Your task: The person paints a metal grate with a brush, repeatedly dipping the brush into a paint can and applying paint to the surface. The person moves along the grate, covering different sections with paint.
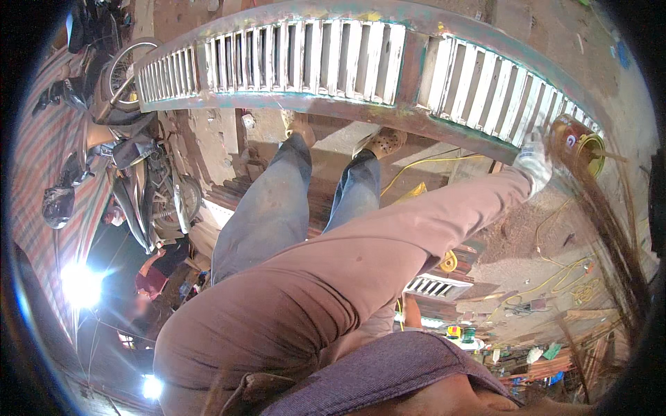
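My left arm, in a pinkish-brown sleeve, stretches across to the right. My left hand (534, 165), in a white glove, is closed at the side of a paint can (570, 141) and appears to grip it. Brown outside and yellowish inside, the can has a thin stick (613, 157) poking from its mouth. Behind it lies the right end of a long curved frame (413, 66) with rows of white slats (361, 59). Its border is worn brown with green and yellow traces. My right hand is out of view.
My legs (267, 201) and shoes (386, 141) are beside the frame. Motorbikes (154, 173) and a striped sheet (48, 159) line the left, near a bright lamp (82, 286) and another person (150, 283). Yellow cable (586, 290) and a small slatted panel (436, 287) lie lower right.
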Tool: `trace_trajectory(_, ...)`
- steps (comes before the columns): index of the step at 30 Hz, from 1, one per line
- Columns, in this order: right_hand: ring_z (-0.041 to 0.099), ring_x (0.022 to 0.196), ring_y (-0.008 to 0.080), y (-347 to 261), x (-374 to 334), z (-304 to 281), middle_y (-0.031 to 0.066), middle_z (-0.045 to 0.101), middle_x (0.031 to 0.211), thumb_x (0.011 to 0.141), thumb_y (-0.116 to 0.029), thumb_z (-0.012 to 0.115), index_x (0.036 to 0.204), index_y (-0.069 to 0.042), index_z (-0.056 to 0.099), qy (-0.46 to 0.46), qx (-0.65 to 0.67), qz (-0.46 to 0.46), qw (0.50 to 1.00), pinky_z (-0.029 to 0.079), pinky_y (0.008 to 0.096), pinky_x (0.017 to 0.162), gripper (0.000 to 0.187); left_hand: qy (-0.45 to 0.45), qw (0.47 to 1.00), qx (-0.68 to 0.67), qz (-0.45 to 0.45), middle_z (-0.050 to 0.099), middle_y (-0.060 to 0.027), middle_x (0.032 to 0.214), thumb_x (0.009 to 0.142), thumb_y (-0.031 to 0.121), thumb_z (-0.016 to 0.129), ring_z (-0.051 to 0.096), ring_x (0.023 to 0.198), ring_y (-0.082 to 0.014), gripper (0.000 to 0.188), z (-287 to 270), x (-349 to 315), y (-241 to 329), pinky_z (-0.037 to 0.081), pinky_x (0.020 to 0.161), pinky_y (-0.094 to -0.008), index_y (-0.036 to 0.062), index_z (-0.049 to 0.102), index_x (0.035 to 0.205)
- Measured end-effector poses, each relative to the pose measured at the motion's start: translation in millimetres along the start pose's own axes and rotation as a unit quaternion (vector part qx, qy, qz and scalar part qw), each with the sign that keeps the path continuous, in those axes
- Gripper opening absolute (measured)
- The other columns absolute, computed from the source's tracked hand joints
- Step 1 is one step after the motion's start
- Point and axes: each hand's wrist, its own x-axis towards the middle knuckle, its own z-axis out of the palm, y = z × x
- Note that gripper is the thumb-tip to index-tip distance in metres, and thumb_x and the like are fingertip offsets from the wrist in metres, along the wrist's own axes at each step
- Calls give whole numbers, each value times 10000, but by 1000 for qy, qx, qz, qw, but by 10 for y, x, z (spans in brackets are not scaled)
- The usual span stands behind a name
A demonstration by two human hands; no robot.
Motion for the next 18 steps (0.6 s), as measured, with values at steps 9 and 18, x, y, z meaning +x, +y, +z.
trace_trajectory(9, 597, 1063, 213, -3, -77, -169, 87, 600, 1223, 923, -269, 596, 1285, -82, 545, -18, -6, 22, 1000, 524, 391, 843, 411, 54, 993, 90, 50, 159, -269, 1530, 826, 393, 661, 268, 1401, -401, 941, 362, 475, 189, 264, 1155, -412, 43, 125, 1516)
trace_trajectory(18, 603, 1055, 195, -121, -93, -259, 82, 599, 1226, 948, -277, 593, 1294, -72, 539, -2, -3, 17, 1000, 539, 378, 825, 406, 54, 998, -21, 24, 334, -282, 1456, 833, 172, 568, 385, 1330, -403, 703, -401, -143, -86, 308, 1133, -406, -56, 289, 1436)
